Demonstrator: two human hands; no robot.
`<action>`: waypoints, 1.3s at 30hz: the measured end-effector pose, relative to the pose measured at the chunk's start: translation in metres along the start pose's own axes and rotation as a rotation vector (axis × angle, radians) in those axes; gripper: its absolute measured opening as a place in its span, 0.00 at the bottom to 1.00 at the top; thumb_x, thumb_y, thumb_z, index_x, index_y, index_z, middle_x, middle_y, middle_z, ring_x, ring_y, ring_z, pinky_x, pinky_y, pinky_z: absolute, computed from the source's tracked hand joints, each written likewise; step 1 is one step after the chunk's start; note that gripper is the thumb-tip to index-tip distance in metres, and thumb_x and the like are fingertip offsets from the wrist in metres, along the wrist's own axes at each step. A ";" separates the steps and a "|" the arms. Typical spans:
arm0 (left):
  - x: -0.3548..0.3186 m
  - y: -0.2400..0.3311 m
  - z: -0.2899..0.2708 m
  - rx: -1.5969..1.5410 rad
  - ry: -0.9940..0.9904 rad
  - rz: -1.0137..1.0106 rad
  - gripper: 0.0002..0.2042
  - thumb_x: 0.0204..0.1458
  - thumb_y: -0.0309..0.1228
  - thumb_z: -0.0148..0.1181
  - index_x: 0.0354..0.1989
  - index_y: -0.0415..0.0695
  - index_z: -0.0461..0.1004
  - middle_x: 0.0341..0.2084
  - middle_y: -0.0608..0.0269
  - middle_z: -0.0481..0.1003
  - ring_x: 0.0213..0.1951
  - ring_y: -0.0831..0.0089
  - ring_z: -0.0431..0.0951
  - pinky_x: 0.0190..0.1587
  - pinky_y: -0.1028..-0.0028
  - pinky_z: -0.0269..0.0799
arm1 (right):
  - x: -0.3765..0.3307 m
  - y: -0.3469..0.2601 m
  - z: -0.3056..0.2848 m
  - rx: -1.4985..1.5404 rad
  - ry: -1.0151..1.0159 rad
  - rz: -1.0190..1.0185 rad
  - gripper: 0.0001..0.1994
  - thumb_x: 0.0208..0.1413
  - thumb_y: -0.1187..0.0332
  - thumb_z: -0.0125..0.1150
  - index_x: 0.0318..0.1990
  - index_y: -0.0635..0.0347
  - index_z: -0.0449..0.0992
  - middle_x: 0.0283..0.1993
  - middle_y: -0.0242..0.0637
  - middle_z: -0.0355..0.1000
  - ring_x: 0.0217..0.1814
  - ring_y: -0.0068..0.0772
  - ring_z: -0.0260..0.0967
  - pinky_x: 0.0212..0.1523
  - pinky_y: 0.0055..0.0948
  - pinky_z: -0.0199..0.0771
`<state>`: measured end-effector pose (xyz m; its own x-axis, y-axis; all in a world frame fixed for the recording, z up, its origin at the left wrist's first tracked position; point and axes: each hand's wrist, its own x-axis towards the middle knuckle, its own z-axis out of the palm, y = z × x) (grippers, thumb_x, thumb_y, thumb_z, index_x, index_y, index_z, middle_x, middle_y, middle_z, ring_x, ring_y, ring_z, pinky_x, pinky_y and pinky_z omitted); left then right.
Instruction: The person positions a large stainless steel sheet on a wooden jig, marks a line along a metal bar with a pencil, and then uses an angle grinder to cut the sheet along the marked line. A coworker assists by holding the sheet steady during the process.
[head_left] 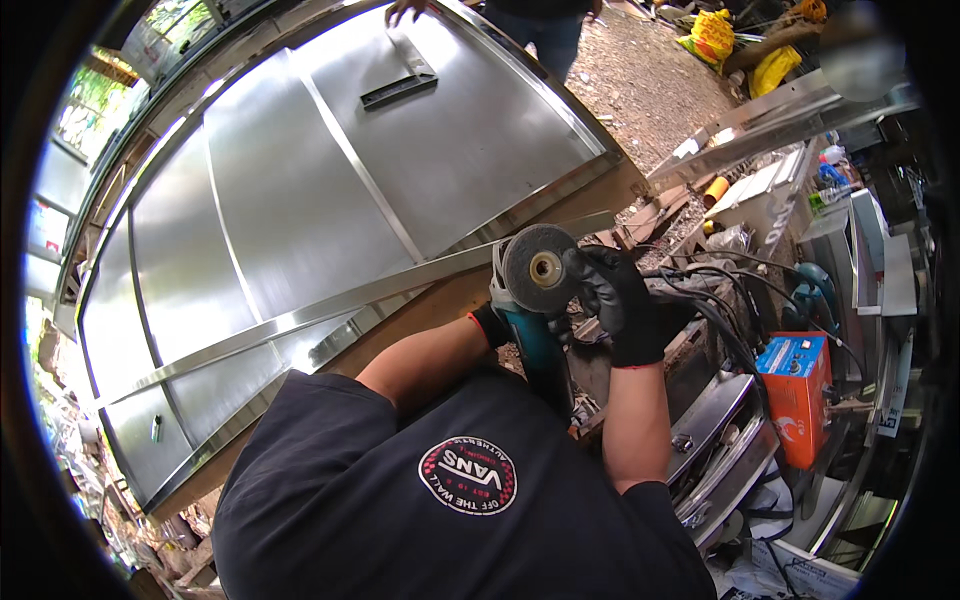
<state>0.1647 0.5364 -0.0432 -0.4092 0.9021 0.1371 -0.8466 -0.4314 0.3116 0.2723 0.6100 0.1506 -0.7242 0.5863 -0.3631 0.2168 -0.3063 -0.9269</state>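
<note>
I hold a teal angle grinder in front of my chest with its grey disc facing up at me. My left hand, in a black glove with a red cuff, grips the grinder's body and is mostly hidden behind it. The black-gloved fingers of my right hand are closed on the right rim of the disc and the guard. Just beyond the disc lies a long steel strip, running across the near edge of a large stainless steel panel.
A metal square lies on the panel's far end, where another person's hand rests on the sheet. At my right are an orange box-shaped machine, black cables, steel profiles and yellow bags on gravel.
</note>
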 end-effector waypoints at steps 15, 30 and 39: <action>-0.051 0.044 -0.010 -0.577 -0.097 -0.597 0.28 0.60 0.61 0.49 0.44 0.45 0.77 0.24 0.61 0.75 0.28 0.54 0.76 0.44 0.49 0.73 | 0.022 0.025 0.068 -0.404 0.115 -0.137 0.19 0.61 0.54 0.72 0.35 0.64 0.81 0.23 0.24 0.68 0.26 0.16 0.64 0.29 0.26 0.65; -0.127 0.146 -0.016 -0.621 -0.023 -0.388 0.29 0.58 0.64 0.51 0.44 0.47 0.77 0.25 0.58 0.77 0.27 0.57 0.76 0.40 0.50 0.74 | -0.009 -0.027 0.225 -0.916 -0.226 -0.845 0.16 0.58 0.74 0.58 0.53 0.64 0.75 0.45 0.57 0.77 0.48 0.63 0.77 0.50 0.50 0.78; -0.162 0.200 -0.034 -0.402 0.130 -0.120 0.25 0.59 0.57 0.54 0.44 0.46 0.78 0.28 0.59 0.78 0.30 0.59 0.77 0.40 0.53 0.75 | -0.016 -0.018 0.328 -1.008 -0.403 -0.828 0.12 0.52 0.64 0.73 0.42 0.56 0.84 0.39 0.47 0.76 0.39 0.53 0.79 0.39 0.43 0.79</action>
<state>0.0497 0.3035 -0.0347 -0.3175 0.9482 -0.0057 -0.9454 -0.3170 -0.0762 0.0651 0.3597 0.2038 -0.9755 0.0190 0.2191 -0.1162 0.8015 -0.5866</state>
